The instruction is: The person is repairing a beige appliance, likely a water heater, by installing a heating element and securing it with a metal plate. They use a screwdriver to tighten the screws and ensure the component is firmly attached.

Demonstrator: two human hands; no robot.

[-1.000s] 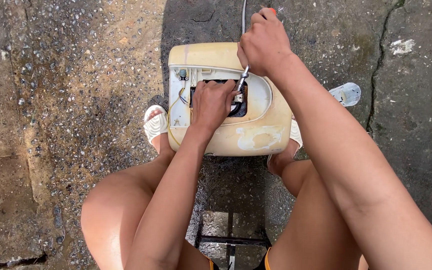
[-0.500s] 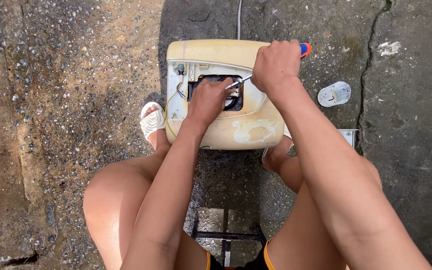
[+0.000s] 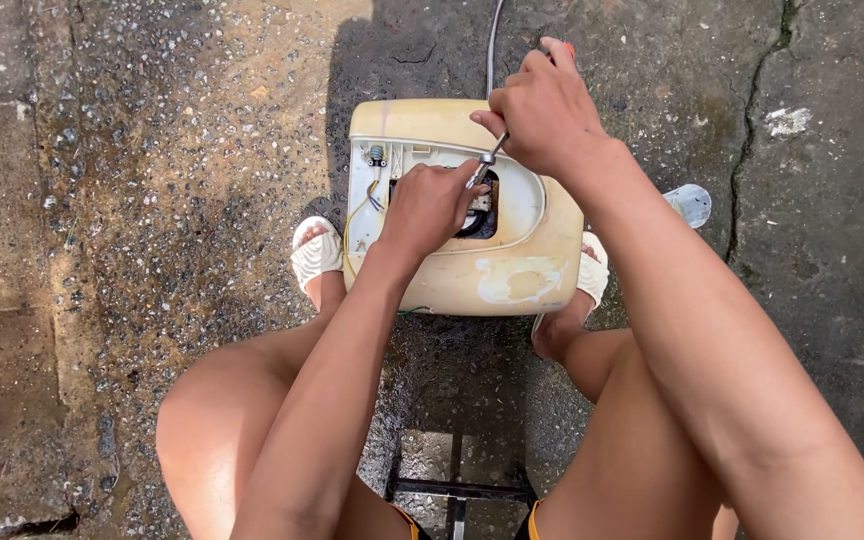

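The right hand closes around a screwdriver, its tip in the open cavity of a yellowed appliance housing lying on wet concrete floor. The left hand presses beside it; wiring is exposed, disassembly apparently underway.

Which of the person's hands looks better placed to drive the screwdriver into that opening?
Probably the right hand: it grips the screwdriver, tip at the dark opening in the yellowed casing. The left hand rests there.
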